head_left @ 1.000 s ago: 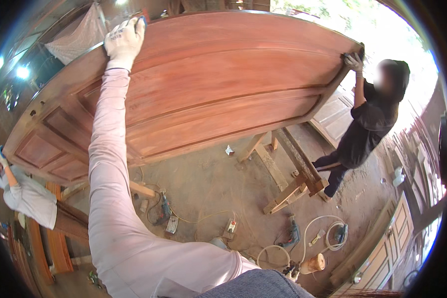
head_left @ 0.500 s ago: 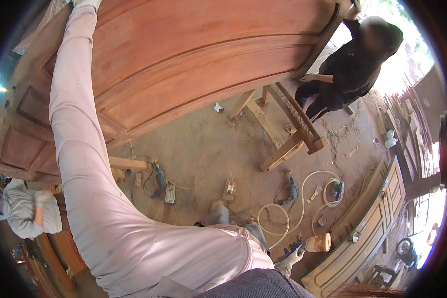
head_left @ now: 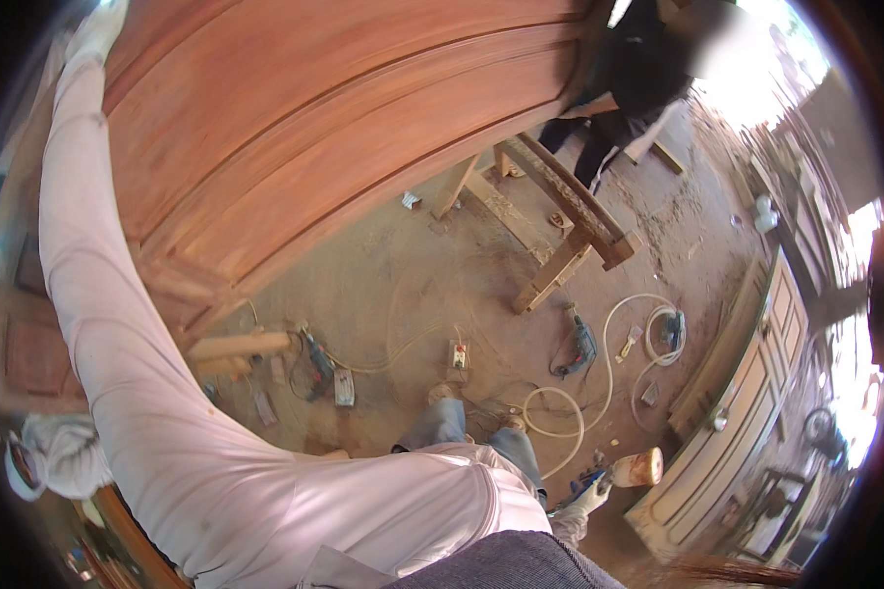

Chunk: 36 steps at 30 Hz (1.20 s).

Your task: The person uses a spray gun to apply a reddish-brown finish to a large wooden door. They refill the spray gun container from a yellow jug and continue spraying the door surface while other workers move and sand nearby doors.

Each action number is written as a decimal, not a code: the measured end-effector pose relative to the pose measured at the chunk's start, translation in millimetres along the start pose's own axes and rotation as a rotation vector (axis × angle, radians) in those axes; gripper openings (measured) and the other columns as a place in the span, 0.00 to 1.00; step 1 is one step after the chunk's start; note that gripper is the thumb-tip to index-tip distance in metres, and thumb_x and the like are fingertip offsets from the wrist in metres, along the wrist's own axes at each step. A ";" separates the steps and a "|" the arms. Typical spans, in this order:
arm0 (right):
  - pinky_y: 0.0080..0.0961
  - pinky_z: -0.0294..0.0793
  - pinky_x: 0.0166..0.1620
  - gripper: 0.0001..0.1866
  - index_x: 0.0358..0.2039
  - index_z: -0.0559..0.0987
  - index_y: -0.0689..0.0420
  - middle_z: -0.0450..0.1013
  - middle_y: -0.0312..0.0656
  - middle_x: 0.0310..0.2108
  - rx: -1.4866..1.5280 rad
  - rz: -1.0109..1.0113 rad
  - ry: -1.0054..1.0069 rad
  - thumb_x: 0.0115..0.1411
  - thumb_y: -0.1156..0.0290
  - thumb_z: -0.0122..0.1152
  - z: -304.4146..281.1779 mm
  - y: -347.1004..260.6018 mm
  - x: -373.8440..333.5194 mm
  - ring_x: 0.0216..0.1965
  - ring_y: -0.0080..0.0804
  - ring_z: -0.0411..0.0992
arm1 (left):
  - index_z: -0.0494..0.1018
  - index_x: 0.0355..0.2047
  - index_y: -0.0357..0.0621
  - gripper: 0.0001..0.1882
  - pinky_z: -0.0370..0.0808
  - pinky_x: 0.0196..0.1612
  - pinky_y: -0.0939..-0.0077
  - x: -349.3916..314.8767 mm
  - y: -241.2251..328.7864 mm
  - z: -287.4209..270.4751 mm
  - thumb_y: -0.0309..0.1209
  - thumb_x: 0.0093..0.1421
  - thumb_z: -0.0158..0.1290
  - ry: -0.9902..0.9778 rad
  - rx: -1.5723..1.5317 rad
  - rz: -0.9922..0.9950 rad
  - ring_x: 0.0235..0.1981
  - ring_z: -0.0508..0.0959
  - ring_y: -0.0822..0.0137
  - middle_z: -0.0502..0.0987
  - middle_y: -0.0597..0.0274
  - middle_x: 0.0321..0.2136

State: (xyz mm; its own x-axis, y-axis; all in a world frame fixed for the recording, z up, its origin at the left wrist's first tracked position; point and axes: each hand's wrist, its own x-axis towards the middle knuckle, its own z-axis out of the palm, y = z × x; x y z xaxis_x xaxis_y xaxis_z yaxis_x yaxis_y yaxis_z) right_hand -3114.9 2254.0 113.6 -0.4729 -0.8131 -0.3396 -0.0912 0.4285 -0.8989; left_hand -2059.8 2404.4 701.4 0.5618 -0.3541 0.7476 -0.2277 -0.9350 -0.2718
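A large reddish-brown wooden door (head_left: 363, 118) with raised panels stands tilted across the upper left. My left arm is stretched up along it, and my gloved left hand (head_left: 96, 37) grips its upper edge; the fingertips run into the dark rim of the picture. Low at my right side, my gloved right hand (head_left: 591, 498) is closed around a blue spray gun (head_left: 587, 481). The gun's cup (head_left: 638, 468), stained brown, points away to the right. Beneath the door's far end is a rough wooden trestle (head_left: 570, 211).
A person in black (head_left: 638, 69) bends at the door's far end; another in grey (head_left: 66, 456) is at left. Drills (head_left: 580, 346), a power outlet box (head_left: 459, 355) and a pale hose (head_left: 604, 393) lie on the dusty floor. A paler panelled door (head_left: 727, 412) lies at right.
The door and my left hand have shifted left and upward in the picture. The person in black has bent in closer to the door. My right hand still holds the spray gun.
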 end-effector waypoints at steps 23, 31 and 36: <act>0.21 0.75 0.20 0.13 0.50 0.77 0.54 0.78 0.35 0.33 -0.037 -0.053 -0.039 0.67 0.66 0.60 1.7 16.3 -23.2 0.26 0.22 0.75 | 0.65 0.64 0.43 0.47 0.63 0.65 0.52 54.1 24.1 26.4 0.67 0.66 0.21 -0.234 -0.184 0.015 0.63 0.66 0.40 0.69 0.39 0.60; 0.21 0.77 0.22 0.13 0.52 0.77 0.56 0.79 0.38 0.35 -0.013 -0.069 -0.086 0.68 0.71 0.58 -10.3 43.8 -7.3 0.27 0.23 0.77 | 0.72 0.58 0.41 0.47 0.65 0.63 0.50 29.5 56.0 17.8 0.67 0.67 0.19 -0.287 -0.133 0.021 0.60 0.69 0.39 0.72 0.39 0.56; 0.17 0.74 0.27 0.14 0.53 0.76 0.57 0.79 0.34 0.35 -0.033 0.033 -0.082 0.67 0.74 0.58 7.6 -1.4 -38.3 0.28 0.18 0.75 | 0.70 0.60 0.45 0.44 0.66 0.62 0.49 25.6 51.5 77.2 0.65 0.68 0.19 -0.287 -0.118 0.083 0.59 0.71 0.41 0.73 0.39 0.55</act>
State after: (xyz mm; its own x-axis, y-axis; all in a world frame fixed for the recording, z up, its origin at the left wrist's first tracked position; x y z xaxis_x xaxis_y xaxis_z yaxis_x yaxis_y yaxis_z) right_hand -3090.0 2281.5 125.7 -0.4030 -0.8274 -0.3912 -0.1066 0.4670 -0.8778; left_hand -1995.7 2345.9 659.7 0.7351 -0.4353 0.5198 -0.3634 -0.9002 -0.2400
